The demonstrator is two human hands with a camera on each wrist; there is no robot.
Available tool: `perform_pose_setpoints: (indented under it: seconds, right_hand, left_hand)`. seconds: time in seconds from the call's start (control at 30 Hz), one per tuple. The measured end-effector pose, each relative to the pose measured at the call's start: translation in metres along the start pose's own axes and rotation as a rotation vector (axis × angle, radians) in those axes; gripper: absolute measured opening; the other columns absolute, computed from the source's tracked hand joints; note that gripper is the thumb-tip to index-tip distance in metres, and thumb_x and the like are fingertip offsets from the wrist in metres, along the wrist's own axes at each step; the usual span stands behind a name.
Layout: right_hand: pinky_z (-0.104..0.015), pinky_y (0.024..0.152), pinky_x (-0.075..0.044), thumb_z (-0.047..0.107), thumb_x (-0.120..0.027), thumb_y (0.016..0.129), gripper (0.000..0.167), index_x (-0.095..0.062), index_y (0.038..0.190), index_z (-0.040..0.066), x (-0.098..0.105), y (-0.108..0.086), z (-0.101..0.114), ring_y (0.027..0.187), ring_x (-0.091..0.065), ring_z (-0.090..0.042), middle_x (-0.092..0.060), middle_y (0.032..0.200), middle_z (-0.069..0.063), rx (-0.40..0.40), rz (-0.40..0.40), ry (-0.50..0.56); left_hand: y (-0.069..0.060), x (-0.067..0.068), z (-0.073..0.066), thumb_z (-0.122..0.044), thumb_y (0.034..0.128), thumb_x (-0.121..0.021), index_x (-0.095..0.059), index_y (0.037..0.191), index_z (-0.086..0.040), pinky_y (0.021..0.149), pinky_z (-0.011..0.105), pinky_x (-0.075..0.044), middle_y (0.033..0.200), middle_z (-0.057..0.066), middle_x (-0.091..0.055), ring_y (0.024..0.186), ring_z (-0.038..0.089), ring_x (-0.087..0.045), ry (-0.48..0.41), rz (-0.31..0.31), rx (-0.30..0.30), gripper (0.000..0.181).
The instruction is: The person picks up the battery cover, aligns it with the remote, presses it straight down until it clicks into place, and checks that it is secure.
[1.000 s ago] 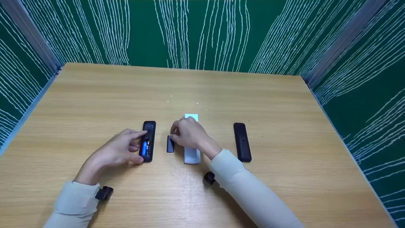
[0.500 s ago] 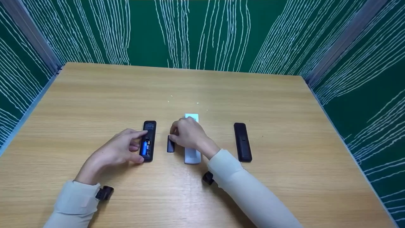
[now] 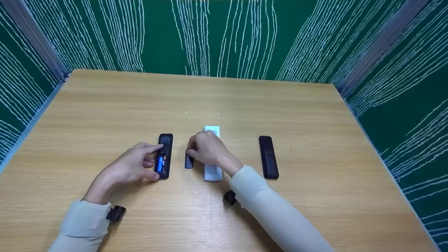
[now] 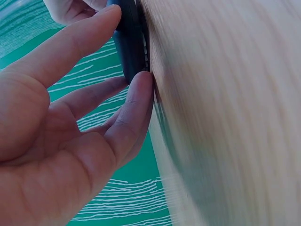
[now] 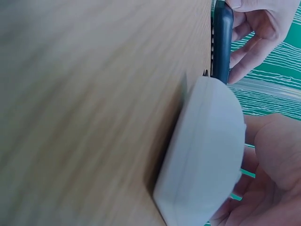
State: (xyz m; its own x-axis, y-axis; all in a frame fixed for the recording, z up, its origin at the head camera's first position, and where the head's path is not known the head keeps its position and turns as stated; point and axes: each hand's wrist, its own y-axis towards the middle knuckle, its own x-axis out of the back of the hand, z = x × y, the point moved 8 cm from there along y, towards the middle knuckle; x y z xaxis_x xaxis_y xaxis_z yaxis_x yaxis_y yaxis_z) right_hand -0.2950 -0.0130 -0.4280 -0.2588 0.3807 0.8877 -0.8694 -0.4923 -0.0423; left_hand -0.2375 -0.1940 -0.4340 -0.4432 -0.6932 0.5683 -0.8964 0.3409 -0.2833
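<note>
A black remote control (image 3: 166,141) lies back up at the left, its battery compartment exposed with a blue battery (image 3: 161,163) inside. My left hand (image 3: 127,162) rests on it, index finger on the back and thumb at the near left corner; the left wrist view shows this remote control (image 4: 129,42) edge-on. To its right is a small dark battery cover (image 3: 189,161), flat on the table. Thumb and finger of my right hand (image 3: 210,147) pinch its far end. In the right wrist view, a white remote control (image 5: 202,155) hides these fingertips.
The white remote control lies under my right hand and wrist. Farther right is a second black remote control (image 3: 268,157). Tiny pale specks dot the wooden table (image 3: 297,115) beyond. Green walls with white lines stand at the back and sides.
My right hand has shifted very slightly at the battery cover. The left hand, the cover and the remote controls stay in place.
</note>
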Motion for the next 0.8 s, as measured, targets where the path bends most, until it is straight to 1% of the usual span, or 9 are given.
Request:
perform_pose_setpoints:
  seconds: [0.2,0.4,0.63,0.8]
  right_hand:
    - [-0.027,0.071,-0.050,0.020,-0.075,0.100,0.012,-0.084,0.099,0.012,0.0017,-0.0005,-0.0006,0.076,-0.062,-0.012,-0.078,0.091,0.001,0.006,-0.006,0.015]
    - [-0.027,0.071,-0.049,0.021,-0.077,0.100,0.011,-0.084,0.100,0.014,0.0026,-0.0007,-0.0018,0.080,-0.062,-0.014,-0.078,0.092,0.002,-0.034,-0.003,0.036]
    - [-0.025,0.070,-0.051,0.021,-0.078,0.099,0.010,-0.084,0.098,0.014,0.0034,-0.0009,-0.0018,0.077,-0.064,-0.011,-0.078,0.091,0.002,-0.034,0.009,0.070]
    - [-0.024,0.069,-0.052,0.019,-0.079,0.098,0.008,-0.084,0.098,0.013,0.0041,-0.0010,-0.0001,0.075,-0.065,-0.010,-0.078,0.091,0.003,-0.013,0.013,0.117]
  left_hand:
    - [0.0008,-0.0002,-0.0012,0.003,0.0803,-0.087,-0.039,0.163,-0.001,0.110,0.049,-0.051,0.145,0.025,-0.046,0.126,0.039,-0.059,-0.005,-0.001,-0.032,0.096]
    - [0.0002,-0.0003,-0.0007,0.003,0.0805,-0.087,-0.038,0.163,-0.002,0.110,0.049,-0.050,0.147,0.024,-0.046,0.126,0.039,-0.058,-0.012,0.001,-0.022,0.096]
    - [0.0003,0.0001,0.0002,0.002,0.0814,-0.087,-0.039,0.163,-0.004,0.111,0.049,-0.050,0.148,0.023,-0.046,0.126,0.038,-0.058,-0.011,-0.001,-0.007,0.095]
    - [0.0000,0.0011,0.0017,0.003,0.0822,-0.087,-0.039,0.164,-0.005,0.111,0.049,-0.050,0.147,0.022,-0.047,0.126,0.037,-0.057,-0.007,-0.002,0.006,0.095]
